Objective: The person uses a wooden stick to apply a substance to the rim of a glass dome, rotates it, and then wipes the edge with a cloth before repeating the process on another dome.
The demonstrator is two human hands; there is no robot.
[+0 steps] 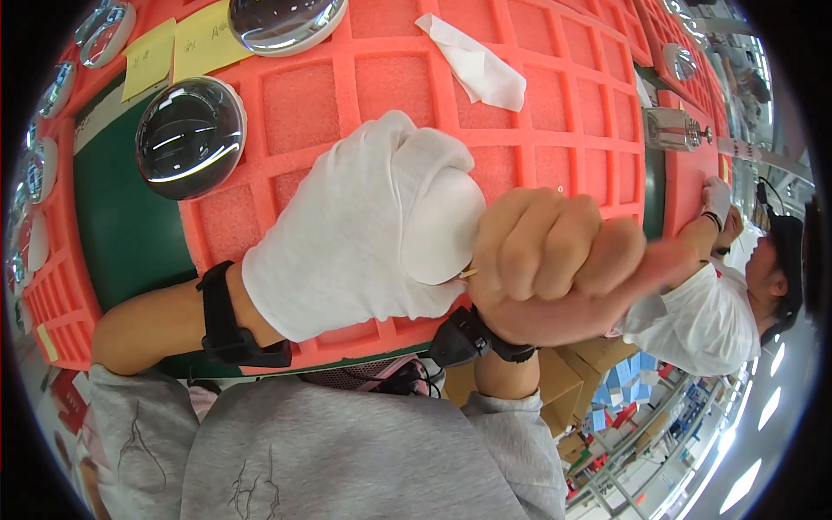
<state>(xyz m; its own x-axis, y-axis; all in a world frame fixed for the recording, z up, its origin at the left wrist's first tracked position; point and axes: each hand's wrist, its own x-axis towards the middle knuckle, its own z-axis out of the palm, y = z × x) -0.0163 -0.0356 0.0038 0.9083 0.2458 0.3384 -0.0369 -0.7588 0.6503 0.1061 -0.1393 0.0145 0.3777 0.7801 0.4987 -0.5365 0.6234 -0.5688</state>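
Note:
My left hand (364,234), in a white cloth glove, is curled into a loose fist over the red foam tray (555,113). Pressed against its right side is my bare right hand (555,260), clenched tight. A thin tan sliver (469,273) shows at the seam between the two hands and seems to come out of the right fist; whatever else the fingers hold is hidden. Both wrists wear black bands.
The tray has square pockets. Clear glass domes sit at the left (191,134) and top (286,22), with more along the left rim. A white cloth (477,65), yellow notes (204,39) and a metal fixture (672,128) lie about. Another person (719,303) works at the right.

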